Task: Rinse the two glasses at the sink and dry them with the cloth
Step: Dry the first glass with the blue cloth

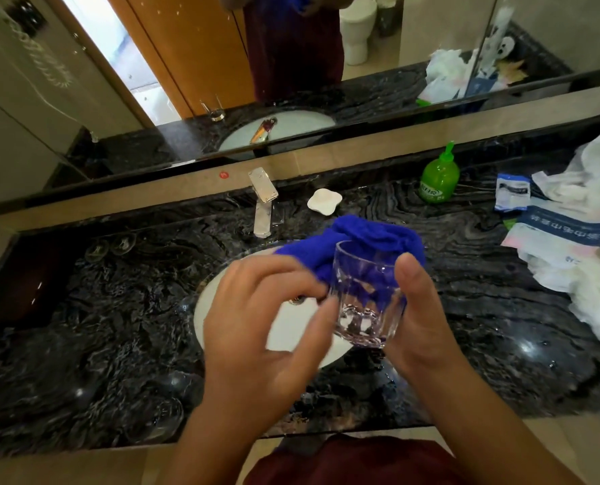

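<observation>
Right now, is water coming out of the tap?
No, the faucet stands dry with no stream falling into the sink, while the hands hold a glass and the blue cloth above it.

The sink (284, 330) is set in the tabletop (484, 309), with the tap (264, 204) behind it. A dish (324, 201) lies right of the tap, and a bottle (439, 178) further right. A second glass (155, 420) stands on the tabletop, front left of the sink.
</observation>
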Demonstrator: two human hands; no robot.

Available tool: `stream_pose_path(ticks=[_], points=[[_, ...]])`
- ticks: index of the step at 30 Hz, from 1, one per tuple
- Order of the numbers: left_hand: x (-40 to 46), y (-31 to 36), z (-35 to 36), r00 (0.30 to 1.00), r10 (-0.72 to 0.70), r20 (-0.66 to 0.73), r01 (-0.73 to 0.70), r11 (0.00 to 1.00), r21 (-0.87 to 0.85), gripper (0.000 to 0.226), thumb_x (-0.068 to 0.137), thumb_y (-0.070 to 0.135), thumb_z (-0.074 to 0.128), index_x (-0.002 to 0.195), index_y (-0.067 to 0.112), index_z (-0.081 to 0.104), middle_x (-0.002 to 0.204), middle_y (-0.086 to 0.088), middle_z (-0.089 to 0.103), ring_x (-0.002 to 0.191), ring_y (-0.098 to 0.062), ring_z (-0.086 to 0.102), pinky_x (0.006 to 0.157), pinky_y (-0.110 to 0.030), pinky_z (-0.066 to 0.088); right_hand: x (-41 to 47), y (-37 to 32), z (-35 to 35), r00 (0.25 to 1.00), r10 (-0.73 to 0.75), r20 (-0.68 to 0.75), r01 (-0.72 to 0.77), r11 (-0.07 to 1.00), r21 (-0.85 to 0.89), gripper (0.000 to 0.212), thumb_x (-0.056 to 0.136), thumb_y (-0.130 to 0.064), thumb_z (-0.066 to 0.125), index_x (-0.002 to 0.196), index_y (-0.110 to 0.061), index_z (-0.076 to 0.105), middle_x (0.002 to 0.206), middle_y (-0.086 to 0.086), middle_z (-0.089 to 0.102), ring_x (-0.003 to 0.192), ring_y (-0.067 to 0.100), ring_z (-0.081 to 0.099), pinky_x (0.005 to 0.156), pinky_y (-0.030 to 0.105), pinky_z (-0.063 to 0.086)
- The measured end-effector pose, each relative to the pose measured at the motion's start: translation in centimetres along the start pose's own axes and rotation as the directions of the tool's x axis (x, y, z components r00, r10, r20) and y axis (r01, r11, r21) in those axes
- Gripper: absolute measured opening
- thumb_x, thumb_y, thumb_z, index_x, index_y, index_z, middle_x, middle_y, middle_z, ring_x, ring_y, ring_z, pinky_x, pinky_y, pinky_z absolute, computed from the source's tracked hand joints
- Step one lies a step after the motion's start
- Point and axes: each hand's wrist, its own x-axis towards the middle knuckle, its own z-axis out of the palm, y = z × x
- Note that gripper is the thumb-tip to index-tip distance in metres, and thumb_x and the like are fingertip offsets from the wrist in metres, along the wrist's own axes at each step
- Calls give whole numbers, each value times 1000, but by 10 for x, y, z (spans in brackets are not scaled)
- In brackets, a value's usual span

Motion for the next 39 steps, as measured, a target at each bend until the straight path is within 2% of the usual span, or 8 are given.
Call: stream_pose_path(ticks=[4, 15, 19, 23, 29, 31, 35, 39], points=[[9, -2, 14, 973, 105, 208, -126, 988, 90, 51, 86, 46, 76, 120, 9, 70, 122, -1, 67, 116, -20, 57, 102, -36, 42, -6, 5, -1, 997, -57, 46, 62, 990, -130, 88, 68, -62, 83, 127, 0, 60, 119, 14, 73, 111, 32, 70, 92, 40, 57], [13, -18, 13, 827, -80, 556, 112, 993, -23, 27, 81, 59, 71, 73, 34, 67, 72, 21, 70, 71, 5, 61, 80, -16, 38, -13, 1, -5, 995, 71, 65, -38, 913, -407, 93, 66, -79, 68, 126, -8, 64, 111, 12, 77, 102, 27, 74, 85, 31, 59], [9, -14, 15, 854, -131, 504, 243, 956, -165, 20, 82, 45, 78, 72, 29, 72, 70, 16, 73, 71, -2, 67, 72, -8, 41, -14, -6, 2, 986, 124, -116, -152, 946, -286, 60, 79, -66, 51, 105, -19, 76, 94, 6, 81, 91, 21, 78, 85, 38, 58], [3, -18, 15, 845, -341, 412, 487, 810, -326, 25, 83, 33, 78, 70, 13, 73, 67, 6, 75, 65, -4, 68, 70, -16, 48, -3, -17, -4, 934, -30, -355, -13, 993, -117, 48, 69, -57, 74, 97, -19, 68, 79, -6, 75, 79, 19, 74, 82, 42, 60], [9, -20, 22, 743, -592, 313, 668, 624, -404, 29, 89, 30, 67, 74, 5, 73, 66, 2, 75, 61, 0, 66, 65, -8, 46, -11, -44, -4, 979, -204, 10, 204, 977, -66, 52, 47, -66, 89, 74, -25, 74, 69, -5, 69, 65, 13, 69, 62, 30, 59], [9, -19, 28, 697, -629, 344, 712, 551, -436, 31, 93, 27, 67, 64, 17, 68, 58, 7, 67, 56, -1, 59, 63, -16, 46, -19, -39, 8, 921, -313, 232, 373, 882, -288, 37, 68, -61, 82, 75, -26, 75, 72, -7, 70, 74, 14, 69, 69, 30, 57], [0, -23, 36, 653, -661, 371, 741, 456, -492, 25, 81, 22, 67, 66, 5, 57, 70, -14, 57, 73, -21, 54, 65, -38, 44, -14, -14, 15, 761, -371, 531, 646, 364, -671, 24, 86, -36, 69, 87, -13, 76, 118, 0, 68, 129, 25, 52, 104, 47, 42], [1, -21, 38, 521, -740, 425, 735, 136, -664, 16, 94, 15, 63, 84, 7, 72, 79, -13, 71, 75, -24, 70, 65, -34, 60, -12, 4, 17, 725, -384, 572, 676, 237, -698, 48, 81, -49, 75, 116, -15, 75, 148, 10, 51, 148, 30, 37, 115, 56, 33]])
